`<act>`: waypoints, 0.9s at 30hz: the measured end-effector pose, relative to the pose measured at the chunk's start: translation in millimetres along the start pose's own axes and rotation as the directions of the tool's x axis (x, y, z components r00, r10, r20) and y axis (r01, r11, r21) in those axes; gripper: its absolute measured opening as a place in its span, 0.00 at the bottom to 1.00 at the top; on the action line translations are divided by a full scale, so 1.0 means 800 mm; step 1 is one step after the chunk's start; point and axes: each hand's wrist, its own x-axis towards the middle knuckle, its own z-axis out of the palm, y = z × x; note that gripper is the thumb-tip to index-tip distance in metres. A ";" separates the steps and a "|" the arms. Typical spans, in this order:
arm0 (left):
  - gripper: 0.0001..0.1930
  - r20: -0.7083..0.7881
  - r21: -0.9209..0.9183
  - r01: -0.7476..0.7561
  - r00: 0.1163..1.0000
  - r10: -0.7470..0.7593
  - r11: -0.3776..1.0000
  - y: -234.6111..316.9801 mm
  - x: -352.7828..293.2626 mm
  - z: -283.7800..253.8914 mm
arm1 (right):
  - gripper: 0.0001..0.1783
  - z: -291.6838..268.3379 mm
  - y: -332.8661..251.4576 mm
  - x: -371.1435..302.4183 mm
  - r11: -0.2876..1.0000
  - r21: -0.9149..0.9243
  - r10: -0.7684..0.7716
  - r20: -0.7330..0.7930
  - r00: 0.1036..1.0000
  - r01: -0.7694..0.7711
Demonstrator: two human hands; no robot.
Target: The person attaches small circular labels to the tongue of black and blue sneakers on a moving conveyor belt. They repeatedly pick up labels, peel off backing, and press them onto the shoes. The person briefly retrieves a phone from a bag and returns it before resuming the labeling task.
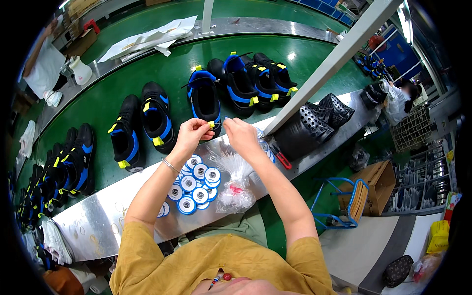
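A black and blue sneaker [205,94] stands in front of me on the green belt, its heel toward me. My left hand [193,134] is closed at that heel, thumb and fingertips pinching its yellow pull tab [211,125]. Just right of the tab, my right hand [241,134] has its fingertips pressed together; a thin strand seems to run from them toward the tab, too fine to make out. Below my hands, round blue-and-white tags [199,195] lie piled on the metal ledge. Beside them sits a clear plastic bag [236,196] with thin clear pieces inside.
More sneakers [127,130] line the belt [177,56] on both sides. A grey post [327,69] slants up on the right, near red-handled pliers or cutters [282,158] and black perforated footwear [336,109]. Co-workers [46,69] stand at far left and far right.
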 end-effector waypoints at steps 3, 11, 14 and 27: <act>0.06 -0.008 -0.010 0.013 1.000 -0.013 1.000 0.001 0.001 -0.001 | 0.02 0.009 -0.013 0.010 0.998 -0.059 -0.033 0.061 0.998 0.036; 0.05 -0.149 0.153 -0.122 0.978 0.145 0.981 0.012 -0.014 -0.024 | 0.07 -0.007 -0.024 0.012 0.926 0.314 0.158 0.185 0.970 -0.210; 0.05 -0.138 0.179 -0.270 0.945 0.295 0.946 0.028 -0.018 -0.019 | 0.08 -0.013 -0.023 0.018 0.895 0.424 0.124 0.065 0.990 -0.140; 0.03 0.049 0.283 -0.289 0.957 0.287 0.915 0.028 -0.010 0.006 | 0.05 0.006 -0.032 0.040 0.723 0.665 0.205 0.050 0.978 -0.186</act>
